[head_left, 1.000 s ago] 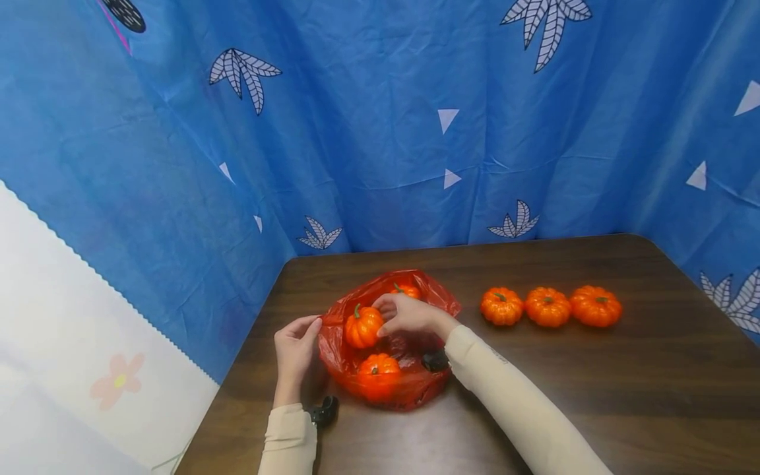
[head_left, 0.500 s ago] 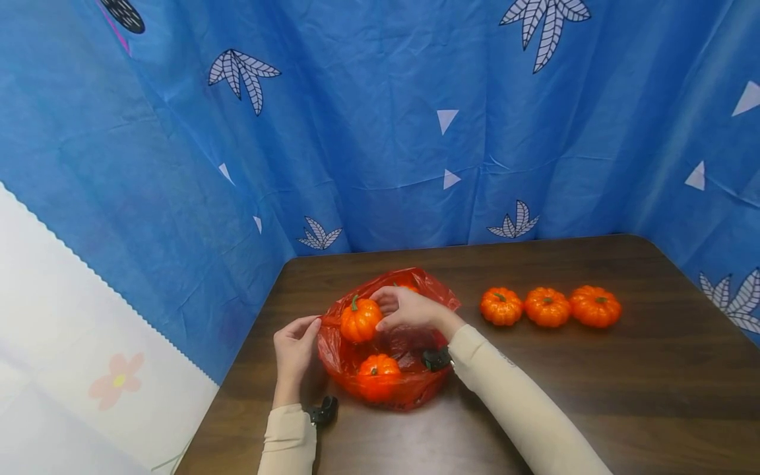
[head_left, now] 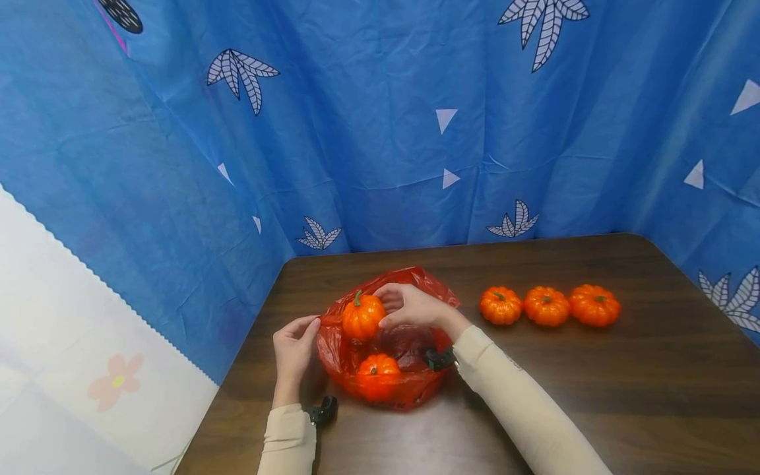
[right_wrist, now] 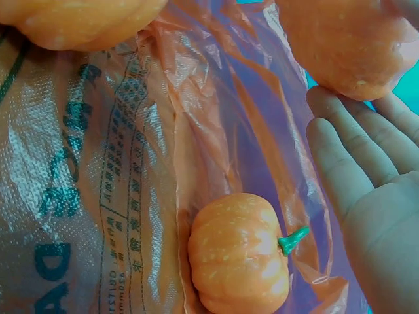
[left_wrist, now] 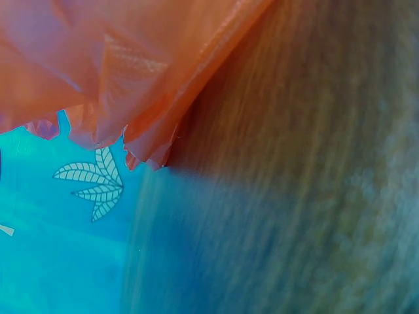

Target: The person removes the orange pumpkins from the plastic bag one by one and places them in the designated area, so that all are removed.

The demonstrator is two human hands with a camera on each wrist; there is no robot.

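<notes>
A red plastic bag (head_left: pixel 410 356) lies spread with its mouth open on the table. My left hand (head_left: pixel 295 349) pinches its left rim between thumb and fingers. Above the bag's left part, my right hand (head_left: pixel 415 309) holds a small orange pumpkin (head_left: pixel 363 317) with a green stem, thumb in front and fingers behind. Another pumpkin (head_left: pixel 378 369) sits inside near the front, partly behind the red film. In the right wrist view the held pumpkin (right_wrist: pixel 347 46) rests against the fingertips, and a pumpkin (right_wrist: pixel 239 255) lies below on the bag. The left wrist view shows bag film (left_wrist: pixel 131 65) but no fingers.
Three more pumpkins stand in a row on the brown table (head_left: pixel 594 389) to the right: a left one (head_left: pixel 501 305), a middle one (head_left: pixel 547 306) and a larger right one (head_left: pixel 595 305). A blue curtain (head_left: pixel 386 132) hangs behind and beside the table.
My right hand has risen slightly with the pumpkin and shifted a little away from me. It now hides the pumpkin at the back of the bag. My left hand stays on the rim.
</notes>
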